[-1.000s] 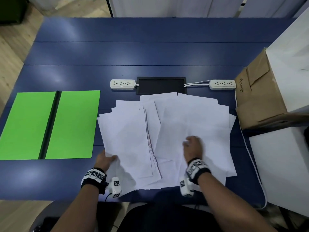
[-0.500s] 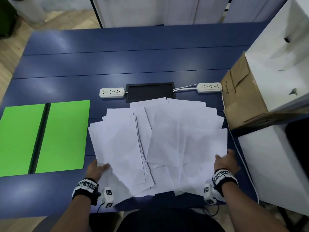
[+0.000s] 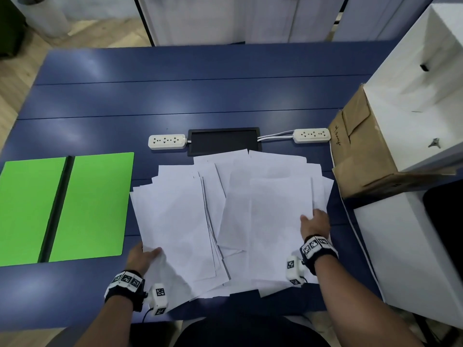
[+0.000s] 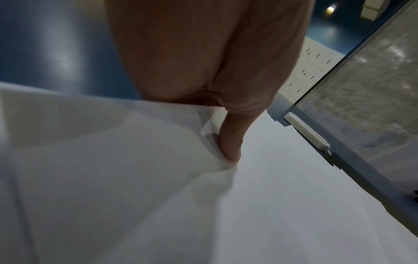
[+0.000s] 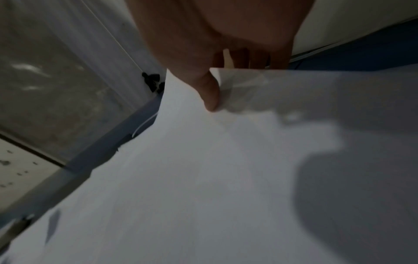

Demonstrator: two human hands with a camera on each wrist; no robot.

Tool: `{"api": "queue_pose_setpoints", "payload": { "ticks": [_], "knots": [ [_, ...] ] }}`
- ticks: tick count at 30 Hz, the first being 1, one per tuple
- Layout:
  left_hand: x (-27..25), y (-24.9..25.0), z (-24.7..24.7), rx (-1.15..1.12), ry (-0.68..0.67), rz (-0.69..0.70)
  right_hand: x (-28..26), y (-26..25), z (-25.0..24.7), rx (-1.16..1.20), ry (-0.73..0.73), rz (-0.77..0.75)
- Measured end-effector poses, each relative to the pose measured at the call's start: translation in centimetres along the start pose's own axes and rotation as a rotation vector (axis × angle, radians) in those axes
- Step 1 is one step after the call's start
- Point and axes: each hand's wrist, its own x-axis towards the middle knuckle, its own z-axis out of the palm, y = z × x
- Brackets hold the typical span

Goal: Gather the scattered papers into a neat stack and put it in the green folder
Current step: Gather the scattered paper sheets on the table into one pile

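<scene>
Several white papers [image 3: 180, 221] lie fanned and overlapping on the blue table [image 3: 200, 101] in front of me. To their left the green folder [image 3: 92, 206] lies open and flat, with a black spine down its middle. My left hand [image 3: 142, 256] grips the papers' near-left edge; the left wrist view shows its thumb [image 4: 230, 142] on top and the fingers hidden beneath the sheets [image 4: 248, 205]. At the right edge of the spread, my right hand [image 3: 315, 221] pinches the papers [image 5: 226, 169], thumb [image 5: 210, 96] above and fingers behind the sheet edge.
Behind the papers, two white power strips [image 3: 167, 142] [image 3: 312, 135] flank a black panel [image 3: 223, 140]. A brown cardboard box [image 3: 360, 156] and a white box [image 3: 421, 83] stand close at the right. A white cable [image 3: 350, 221] runs along the table's right edge.
My right hand moved from the middle of the papers out to their right edge and took hold there, drawing the right sheets slightly inward. The left hand stayed at the left edge.
</scene>
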Motion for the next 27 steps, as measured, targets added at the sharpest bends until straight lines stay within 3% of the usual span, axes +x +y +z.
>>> {"api": "queue_pose_setpoints", "payload": {
  "ticks": [5,11,15,20,27],
  "knots": [
    [-0.2,0.0,0.0,-0.003,0.006,0.010,0.1,-0.2,2.1,-0.240,-0.105,-0.017],
    [0.4,-0.4,0.0,0.008,0.010,-0.010,-0.9,-0.5,3.0,-0.180,0.000,-0.042],
    [0.5,-0.4,0.1,0.016,0.018,-0.003,-0.5,0.0,2.7,-0.227,-0.019,0.024],
    [0.3,-0.4,0.2,-0.044,0.011,-0.007,-0.2,0.3,2.7,-0.373,-0.028,-0.003],
    [0.0,0.0,0.2,-0.074,0.003,0.012,-0.6,0.3,2.3,-0.100,0.118,-0.027]
  ]
}}
